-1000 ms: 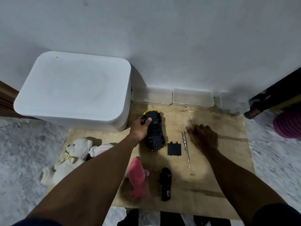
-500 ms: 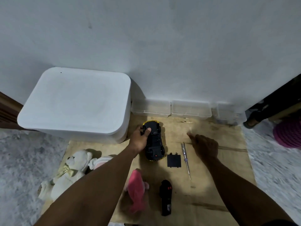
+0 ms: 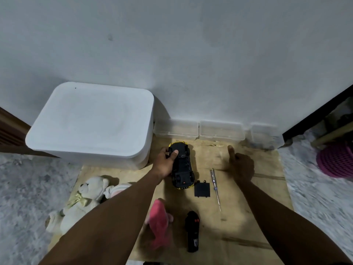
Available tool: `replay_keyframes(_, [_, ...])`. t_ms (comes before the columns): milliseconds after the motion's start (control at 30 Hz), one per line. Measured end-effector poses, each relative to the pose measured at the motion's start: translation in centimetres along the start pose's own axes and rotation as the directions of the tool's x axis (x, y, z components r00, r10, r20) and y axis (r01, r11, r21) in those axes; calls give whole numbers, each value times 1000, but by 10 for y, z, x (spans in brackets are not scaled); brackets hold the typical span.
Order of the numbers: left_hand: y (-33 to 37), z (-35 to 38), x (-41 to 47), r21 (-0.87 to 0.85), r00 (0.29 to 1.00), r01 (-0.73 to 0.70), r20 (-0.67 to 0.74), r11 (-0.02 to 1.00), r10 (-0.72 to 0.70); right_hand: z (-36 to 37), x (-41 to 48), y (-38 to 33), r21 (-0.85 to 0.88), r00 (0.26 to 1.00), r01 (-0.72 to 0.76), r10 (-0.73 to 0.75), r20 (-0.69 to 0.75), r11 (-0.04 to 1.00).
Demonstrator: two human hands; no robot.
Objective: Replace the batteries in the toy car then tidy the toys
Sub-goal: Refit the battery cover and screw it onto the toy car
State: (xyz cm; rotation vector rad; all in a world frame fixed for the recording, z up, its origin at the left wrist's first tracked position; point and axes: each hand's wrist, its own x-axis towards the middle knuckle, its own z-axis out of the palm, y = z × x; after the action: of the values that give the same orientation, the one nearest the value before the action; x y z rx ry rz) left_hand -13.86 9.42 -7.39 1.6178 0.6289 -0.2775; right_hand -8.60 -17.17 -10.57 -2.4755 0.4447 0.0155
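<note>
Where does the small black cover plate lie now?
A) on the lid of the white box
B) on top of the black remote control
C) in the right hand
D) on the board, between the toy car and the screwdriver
D: the black cover plate lies flat on the board, between the toy car and the screwdriver.

I can read no text, label, brand or number anywhere here: the small pale marks on the black remote and on the upturned toy car are too blurred to make out.
</note>
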Motion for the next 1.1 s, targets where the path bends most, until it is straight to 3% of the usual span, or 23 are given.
replay_keyframes(67, [7, 0, -3, -10, 1000, 4, 0, 1000, -4, -8, 7, -12, 315, 969, -249, 232, 89, 916])
replay_keyframes(133, [14, 0, -6, -18, 1000, 9, -6, 1000, -9, -18, 11, -24, 550, 843, -538, 417, 341, 639])
replay_keyframes(167, [17, 0, -7, -25, 1000, 10, -9, 1000, -10, -24, 12, -27, 574, 763, -647, 434, 479, 502])
replay_keyframes(233, [25, 0, -10, -38, 1000, 8, -16, 999, -9, -34, 11, -35, 528, 646, -762, 394, 654, 375])
replay_keyframes(433, [42, -3, -19, -84, 1000, -1, -22, 996, 0, -44, -1, -57, 451, 528, -827, 189, 828, 334])
replay_keyframes(600, [47, -6, -27, -102, 1000, 4, -14, 995, -5, -38, -11, -61, 446, 494, -864, 223, 840, 233])
replay_keyframes(767, [49, -8, -33, -105, 1000, -15, -3, 994, 15, -31, -23, -65, 469, 527, -846, 264, 808, 253])
replay_keyframes(933, [53, -11, -37, -56, 999, -31, 17, 998, 32, -30, -36, -71, 508, 548, -836, 263, 794, 208])
replay_keyframes(1100, [61, -13, -48, -69, 998, -20, 65, 997, 24, -36, -50, -86, 561, 621, -780, 235, 748, 275])
